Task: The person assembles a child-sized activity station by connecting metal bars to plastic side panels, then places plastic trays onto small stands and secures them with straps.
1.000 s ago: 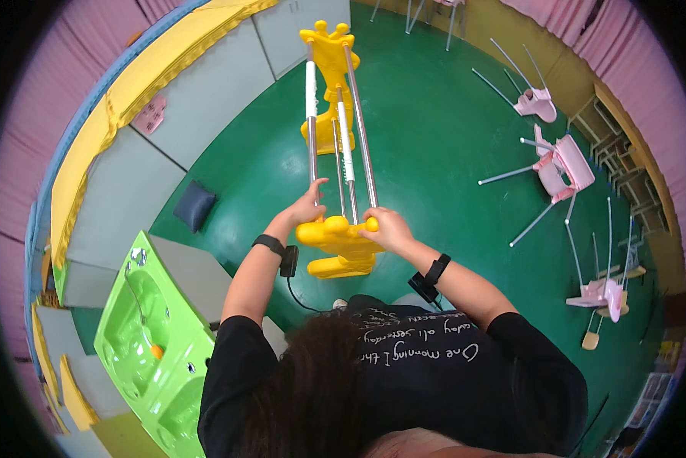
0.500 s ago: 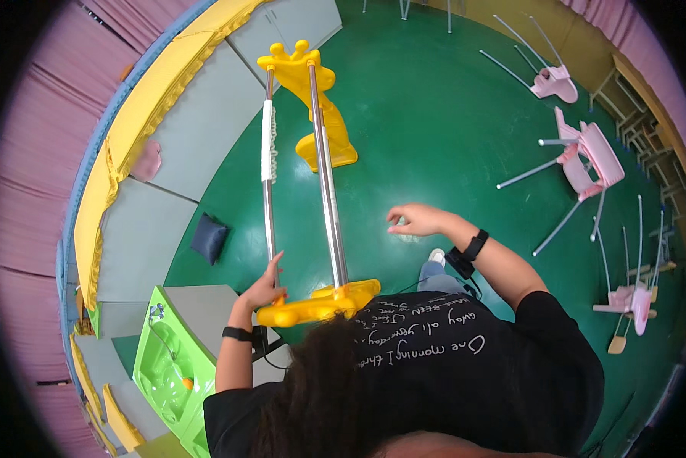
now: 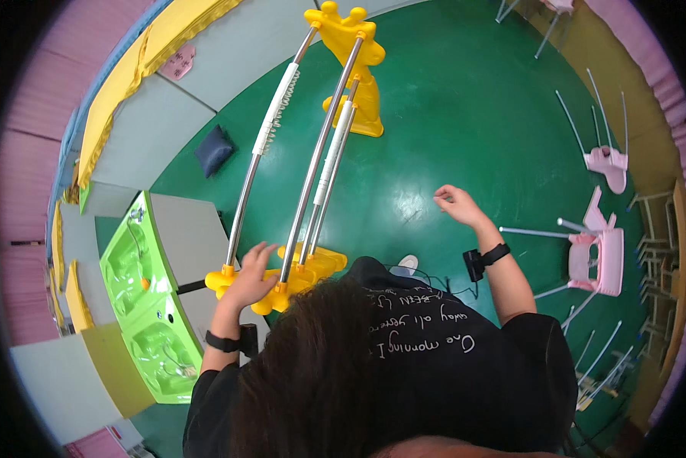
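Illumination was bright and even across the scene, consistent with overhead room lighting. A soft glare patch lay on the glossy green floor, with a weak shadow beneath the yellow frame. The metal bars carried thin highlights along their length. Fisheye distortion was strong: straight edges curved toward the rim, and a black vignette enclosed the circular field. Focus was sharp at the centre; detail softened toward the periphery, where the pink chairs appeared stretched. Dark hair in the foreground rendered slightly soft.

Dark hair, black printed T-shirt, black wristbands, possibly watches, cable trailing
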A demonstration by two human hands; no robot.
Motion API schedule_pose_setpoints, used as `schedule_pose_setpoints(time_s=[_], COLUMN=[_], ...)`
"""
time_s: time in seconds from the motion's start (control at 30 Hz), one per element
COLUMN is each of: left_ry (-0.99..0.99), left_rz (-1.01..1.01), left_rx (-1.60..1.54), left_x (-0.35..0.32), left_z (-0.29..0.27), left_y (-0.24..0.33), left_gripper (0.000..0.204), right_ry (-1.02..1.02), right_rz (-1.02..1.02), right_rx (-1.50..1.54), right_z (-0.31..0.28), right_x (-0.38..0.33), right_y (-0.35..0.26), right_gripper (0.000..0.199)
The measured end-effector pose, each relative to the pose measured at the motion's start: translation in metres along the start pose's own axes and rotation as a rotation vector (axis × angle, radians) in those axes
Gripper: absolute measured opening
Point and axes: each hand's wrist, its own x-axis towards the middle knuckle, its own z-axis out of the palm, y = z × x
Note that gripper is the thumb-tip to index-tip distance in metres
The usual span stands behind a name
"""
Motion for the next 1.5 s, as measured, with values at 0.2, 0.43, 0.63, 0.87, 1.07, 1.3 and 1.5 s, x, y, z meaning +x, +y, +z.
schedule_pose_setpoints(time_s=[0.2, 0.43, 0.63, 0.87, 1.07, 1.3, 1.5], left_ry=[0.093, 0.238, -0.021, -0.031, 0.051, 0.126, 0.152], left_rz=[-0.137, -0.220, -0.319, -0.122, -0.230, -0.307, -0.302], left_rx=[0.016, -0.244, -0.879, -1.260, -1.294, -1.226, -1.165], left_x=[0.045, 0.089, 0.138, 0.154, 0.114, 0.042, 0.016], left_z=[0.096, 0.164, 0.184, 0.285, 0.256, 0.207, 0.172], left_y=[-0.005, -0.011, -0.024, -0.105, -0.115, -0.119, -0.106], left_gripper=[0.075, 0.068, 0.042, 0.022, 0.022, 0.021, 0.021], right_ry=[-0.254, -0.412, -0.374, -0.350, -0.393, -0.522, -0.543], right_rz=[-0.112, -0.037, 0.138, 0.265, 0.510, 0.483, 0.379], right_rx=[0.078, 0.135, 0.229, 0.770, 1.188, 1.306, 1.437], right_z=[0.018, 0.015, 0.051, 0.100, 0.157, 0.212, 0.200], right_x=[0.042, 0.087, 0.151, 0.195, 0.214, 0.203, 0.204], right_y=[-0.028, -0.055, -0.023, -0.031, -0.061, -0.105, -0.120], right_gripper=[0.024, 0.027, 0.048, 0.043, 0.030, 0.017, 0.020])
